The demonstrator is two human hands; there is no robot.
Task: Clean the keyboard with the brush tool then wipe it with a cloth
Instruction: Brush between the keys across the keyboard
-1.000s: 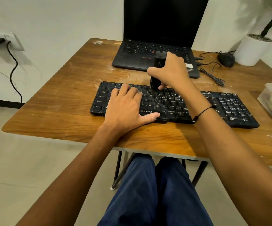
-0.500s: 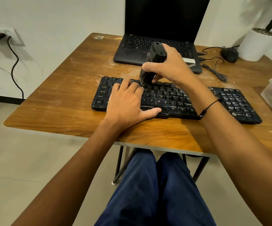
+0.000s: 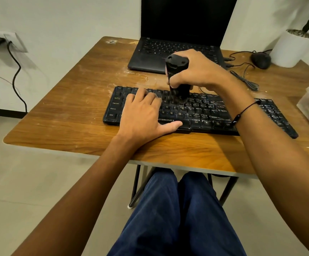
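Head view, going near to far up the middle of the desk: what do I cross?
Desk front edge → left hand flat on keyboard → brush gripped by right hand → laptop.

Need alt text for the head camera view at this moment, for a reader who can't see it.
A person's right hand grips an upright black brush tool, its lower end on the keys of a black keyboard, while the left hand rests flat on the keyboard's left half. Both sit on a wooden table, with an open laptop behind.
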